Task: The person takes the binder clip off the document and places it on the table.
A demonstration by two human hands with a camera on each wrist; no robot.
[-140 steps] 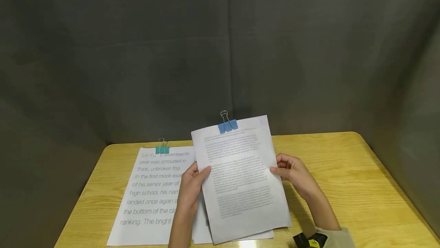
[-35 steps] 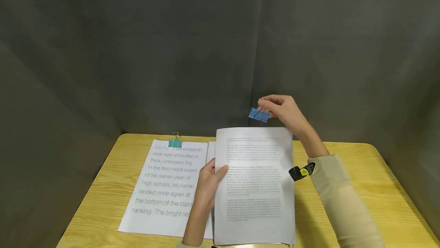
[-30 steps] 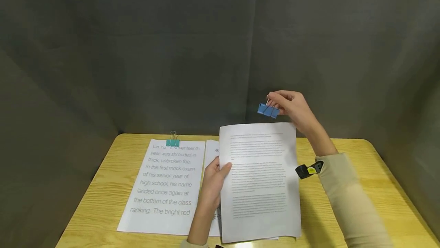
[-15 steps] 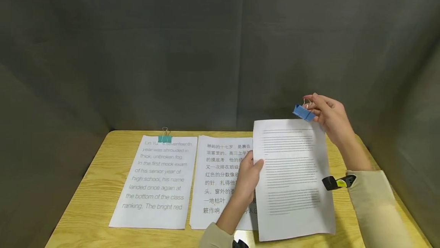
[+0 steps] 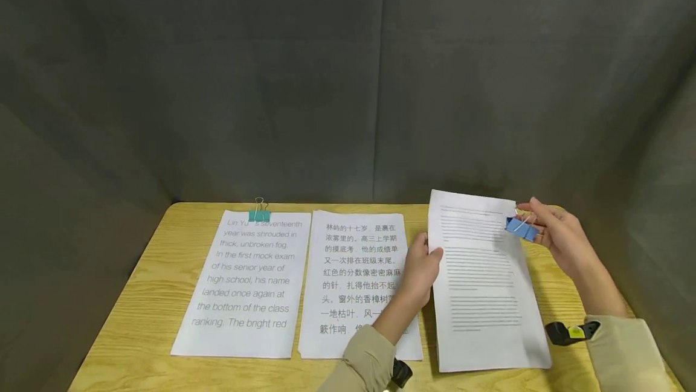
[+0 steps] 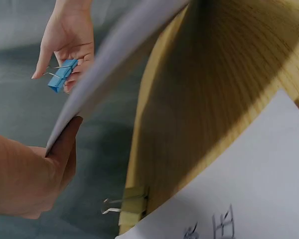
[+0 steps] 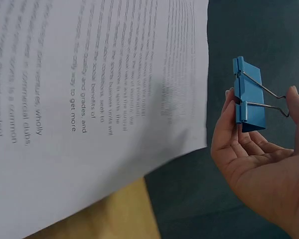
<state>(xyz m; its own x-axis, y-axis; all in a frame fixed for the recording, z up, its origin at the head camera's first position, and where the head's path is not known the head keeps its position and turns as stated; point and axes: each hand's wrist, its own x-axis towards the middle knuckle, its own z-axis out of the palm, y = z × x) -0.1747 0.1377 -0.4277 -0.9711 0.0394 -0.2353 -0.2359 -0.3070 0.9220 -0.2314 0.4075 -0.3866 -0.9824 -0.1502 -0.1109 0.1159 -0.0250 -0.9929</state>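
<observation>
In the head view, a sheaf of papers [image 5: 484, 286] is clamped over a desk [image 5: 136, 295] by the left hand [image 5: 423, 266] while a blue clip [image 5: 522, 229] is held in the right hand [image 5: 565, 241] near the sheaf's upper right corner. From the left wrist, the sheaf is seen tilted. From the right wrist, the blue clip is pinched between thumb [image 7: 297, 104] and fingers [image 7: 224, 134].

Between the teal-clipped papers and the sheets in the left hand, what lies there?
In the head view, a stack printed in Chinese characters lies there on the table, partly hidden by the left arm.
</observation>
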